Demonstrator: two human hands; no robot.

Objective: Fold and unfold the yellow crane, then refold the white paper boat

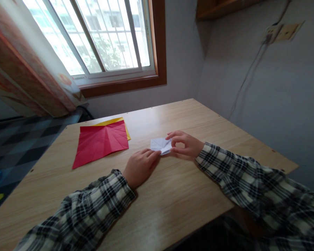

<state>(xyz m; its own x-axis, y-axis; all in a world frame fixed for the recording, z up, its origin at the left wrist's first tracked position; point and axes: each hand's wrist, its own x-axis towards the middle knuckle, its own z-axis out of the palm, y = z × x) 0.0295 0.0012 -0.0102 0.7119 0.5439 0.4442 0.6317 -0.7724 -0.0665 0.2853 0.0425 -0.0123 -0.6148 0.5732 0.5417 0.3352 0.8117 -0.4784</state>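
The white paper (161,144) is lying near the middle of the wooden table (172,195), already folded down into a small, creased shape, and I am working it between both hands. My left hand (140,166) is lying flat on the tabletop with its fingers together, the fingertips pressing on the near left corner of the paper, which looks like the way to keep it from sliding while the other side is handled. My right hand (184,145) is curling over the paper's right edge, thumb and forefinger pinching that edge and lifting it slightly off the wood; I judge this grip is there to shape or sharpen a fold. Off to my left, well apart from the work, a red sheet (101,142) is lying open and heavily creased, with a yellow sheet (112,121) peeking out from under its far edge. Both are sitting out of the way, yet within my reach. Light is coming in through the window (99,35) beyond the table.
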